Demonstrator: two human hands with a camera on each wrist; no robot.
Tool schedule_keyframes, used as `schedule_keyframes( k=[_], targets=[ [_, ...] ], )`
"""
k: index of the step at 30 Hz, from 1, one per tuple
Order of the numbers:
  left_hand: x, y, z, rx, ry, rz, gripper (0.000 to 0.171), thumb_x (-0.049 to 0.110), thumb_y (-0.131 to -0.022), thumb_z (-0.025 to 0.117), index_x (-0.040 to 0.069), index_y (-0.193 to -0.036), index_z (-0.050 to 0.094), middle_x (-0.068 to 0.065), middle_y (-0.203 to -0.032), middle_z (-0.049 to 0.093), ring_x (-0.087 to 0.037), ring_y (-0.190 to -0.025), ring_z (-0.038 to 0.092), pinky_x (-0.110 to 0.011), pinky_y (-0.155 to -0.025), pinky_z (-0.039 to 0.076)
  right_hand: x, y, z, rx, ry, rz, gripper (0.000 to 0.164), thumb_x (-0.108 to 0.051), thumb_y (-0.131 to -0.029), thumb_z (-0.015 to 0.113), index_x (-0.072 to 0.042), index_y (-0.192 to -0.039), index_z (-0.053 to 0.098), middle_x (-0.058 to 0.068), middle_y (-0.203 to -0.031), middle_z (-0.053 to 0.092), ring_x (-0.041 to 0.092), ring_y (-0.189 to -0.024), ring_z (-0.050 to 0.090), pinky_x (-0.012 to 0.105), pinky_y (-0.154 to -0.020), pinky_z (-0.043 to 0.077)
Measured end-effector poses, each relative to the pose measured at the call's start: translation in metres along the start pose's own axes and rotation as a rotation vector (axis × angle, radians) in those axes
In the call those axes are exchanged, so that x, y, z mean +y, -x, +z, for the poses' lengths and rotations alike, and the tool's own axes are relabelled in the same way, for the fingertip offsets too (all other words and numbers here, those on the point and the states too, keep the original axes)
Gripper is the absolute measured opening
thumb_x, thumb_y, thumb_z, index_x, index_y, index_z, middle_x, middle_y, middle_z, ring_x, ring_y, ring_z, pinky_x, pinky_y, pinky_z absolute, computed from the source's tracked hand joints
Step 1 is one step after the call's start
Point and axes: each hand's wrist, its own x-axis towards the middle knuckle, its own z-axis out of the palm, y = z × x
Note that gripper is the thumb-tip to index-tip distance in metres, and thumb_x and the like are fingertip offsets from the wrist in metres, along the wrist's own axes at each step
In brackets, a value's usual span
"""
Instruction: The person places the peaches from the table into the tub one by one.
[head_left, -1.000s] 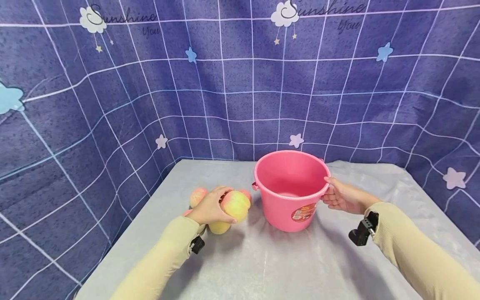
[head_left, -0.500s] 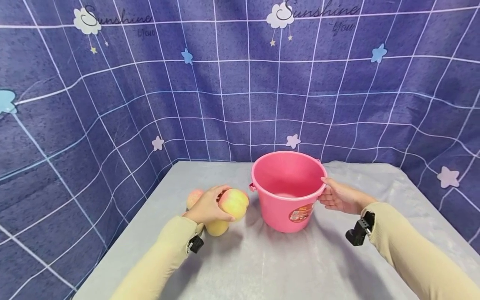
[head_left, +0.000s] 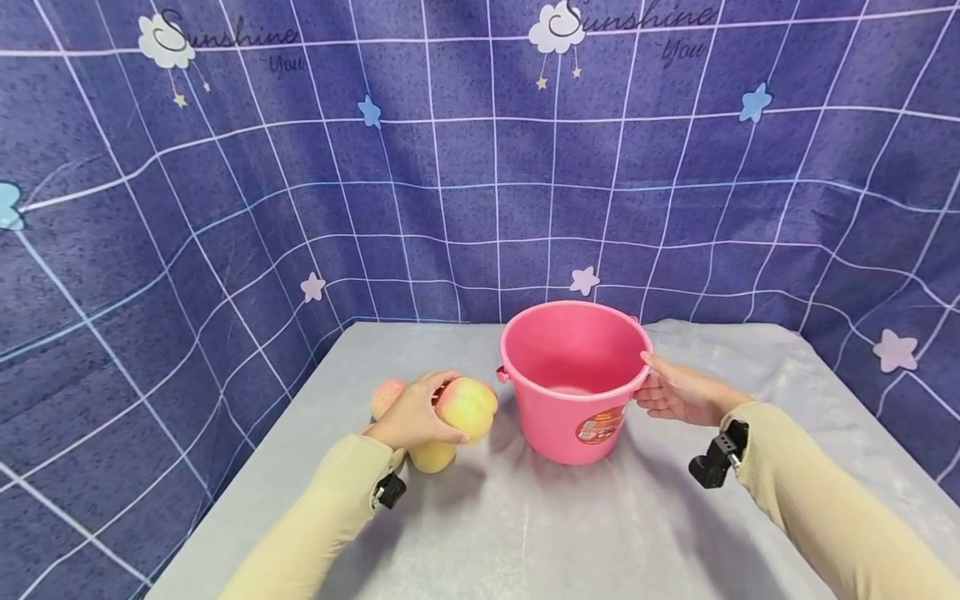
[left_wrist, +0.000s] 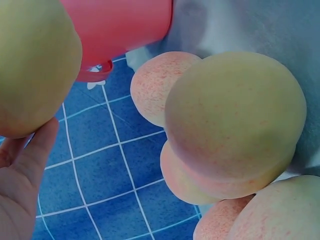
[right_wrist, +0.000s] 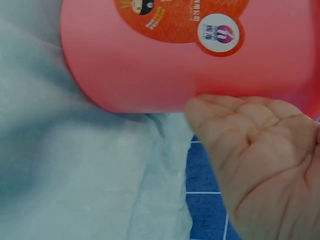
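My left hand [head_left: 414, 414] grips a yellow peach [head_left: 467, 409] with a pink blush, above other peaches and left of the bucket. In the left wrist view the held peach [left_wrist: 35, 70] fills the upper left corner, thumb and fingers against it. Several more peaches [left_wrist: 235, 115] sit close together there, partly hidden behind my hand in the head view. A pink bucket [head_left: 543, 417] stands upright on the table, with nothing visible inside it. At its right side my right hand [head_left: 686, 393] holds the rim, thumb over the edge and fingers along the outer wall [right_wrist: 140, 75].
A grey cloth covers the table [head_left: 525, 533]. Behind it and to the left hangs a blue grid-patterned curtain [head_left: 420, 208] with stars and clouds. The bucket's left handle lug [head_left: 503, 374] juts toward the held peach.
The head view has shifted slightly, so everything appears a little further left. Both hands keep their holds on the peach and the bucket.
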Motion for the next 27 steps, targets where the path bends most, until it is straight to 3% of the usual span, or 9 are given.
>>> schedule_keyframes(
  k=[7,13,27],
  targets=[
    [0.007,-0.001,-0.002,-0.014,-0.016,0.0,0.082,0.013,-0.054,0.088,0.005,-0.129,0.056,-0.011,-0.123,0.058,-0.025,-0.107,0.056,-0.043,-0.093,0.045,-0.008,0.002,0.0,-0.021,0.015,0.043,0.086,-0.051,-0.1,0.013,0.026,-0.138,0.011,0.043,-0.144,0.016,0.053,-0.135,0.019,0.053,-0.11,0.023],
    [0.009,-0.002,-0.003,-0.014,-0.041,0.001,0.083,0.015,-0.053,0.089,0.005,-0.129,0.056,-0.01,-0.122,0.059,-0.024,-0.106,0.057,-0.042,-0.093,0.045,-0.008,0.003,-0.001,-0.032,0.01,0.033,0.084,-0.049,-0.101,0.013,0.025,-0.138,0.01,0.043,-0.144,0.016,0.053,-0.135,0.019,0.053,-0.11,0.022],
    [0.016,-0.006,-0.002,-0.008,-0.004,-0.017,0.08,0.013,-0.055,0.088,0.006,-0.128,0.056,-0.008,-0.115,0.06,-0.021,-0.1,0.058,-0.039,-0.089,0.048,-0.004,0.004,-0.003,-0.025,-0.001,0.019,0.086,-0.052,-0.101,0.013,0.025,-0.138,0.008,0.042,-0.144,0.015,0.052,-0.135,0.017,0.053,-0.11,0.023]
  ],
)
